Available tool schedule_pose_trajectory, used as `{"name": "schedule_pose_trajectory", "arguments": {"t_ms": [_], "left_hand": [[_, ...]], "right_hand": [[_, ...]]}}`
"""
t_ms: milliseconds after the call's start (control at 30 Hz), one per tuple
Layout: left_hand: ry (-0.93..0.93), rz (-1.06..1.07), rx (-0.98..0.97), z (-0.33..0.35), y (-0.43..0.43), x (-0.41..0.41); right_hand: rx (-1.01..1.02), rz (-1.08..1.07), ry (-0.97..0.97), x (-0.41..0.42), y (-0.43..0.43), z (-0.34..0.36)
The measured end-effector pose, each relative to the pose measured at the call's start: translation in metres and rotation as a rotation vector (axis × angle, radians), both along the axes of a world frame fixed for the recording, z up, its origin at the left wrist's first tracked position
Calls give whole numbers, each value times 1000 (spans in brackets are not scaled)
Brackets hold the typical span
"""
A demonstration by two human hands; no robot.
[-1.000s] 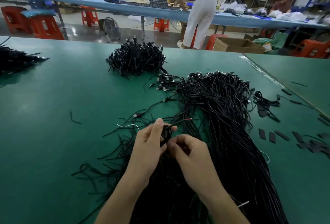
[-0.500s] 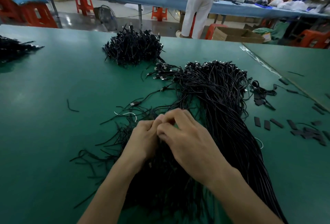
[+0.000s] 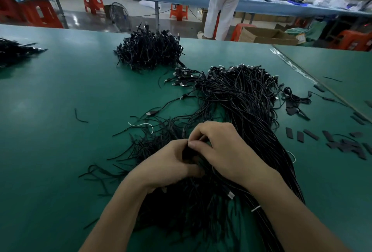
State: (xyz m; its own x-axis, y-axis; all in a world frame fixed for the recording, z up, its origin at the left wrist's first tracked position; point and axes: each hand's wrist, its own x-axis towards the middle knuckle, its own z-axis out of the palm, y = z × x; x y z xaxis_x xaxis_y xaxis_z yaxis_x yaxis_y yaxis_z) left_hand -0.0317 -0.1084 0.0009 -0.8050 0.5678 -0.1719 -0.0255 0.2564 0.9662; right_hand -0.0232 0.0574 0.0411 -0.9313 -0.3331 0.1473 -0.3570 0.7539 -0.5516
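Note:
My left hand (image 3: 167, 166) and my right hand (image 3: 225, 151) meet over a long spread of black cables (image 3: 243, 101) on the green table (image 3: 60, 131). Both hands curl their fingers round a small coiled black cable (image 3: 188, 154) held between them; most of it is hidden by the fingers. The loose cable ends fan out under my wrists toward the near edge. A separate heap of bundled black cables (image 3: 149, 52) lies further back, left of the big spread.
Short black strips (image 3: 342, 143) are scattered on the table at the right. Another dark cable pile (image 3: 14, 52) sits at the far left edge. A seam (image 3: 314, 82) divides this table from the neighbouring one. Beyond stand a person in white trousers (image 3: 223, 4), red stools and a cardboard box.
A second ago the coil showed between my separated fingertips. My right hand has since closed over it against the left, and the view has tilted a little downward.

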Motion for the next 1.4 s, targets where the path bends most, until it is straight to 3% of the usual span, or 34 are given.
{"name": "schedule_pose_trajectory", "arguments": {"t_ms": [467,667,833,967,1067,1133,1267,1333,1400], "left_hand": [[240,121,-324,-16,4,-2],[234,142,-369,-15,5,1],[133,182,-175,-5,7,0],[-154,318,105,0,7,0],[-430,385,435,7,10,-2],[-419,418,524,7,12,-2],[-250,420,615,2,15,-1],[-97,443,547,-2,17,-1],[167,497,383,-3,16,-1]], "right_hand": [[137,16,-19,-2,-4,1],[277,79,58,-7,-6,4],[402,165,295,-6,-4,1],[406,103,445,-5,-2,-5],[351,15,520,-5,-3,-11],[287,-53,539,-5,-4,-15],[-139,-203,321,-4,-10,-24],[-394,-256,151,-1,-16,-27],[-615,-254,-25,-1,-18,-26]]}}
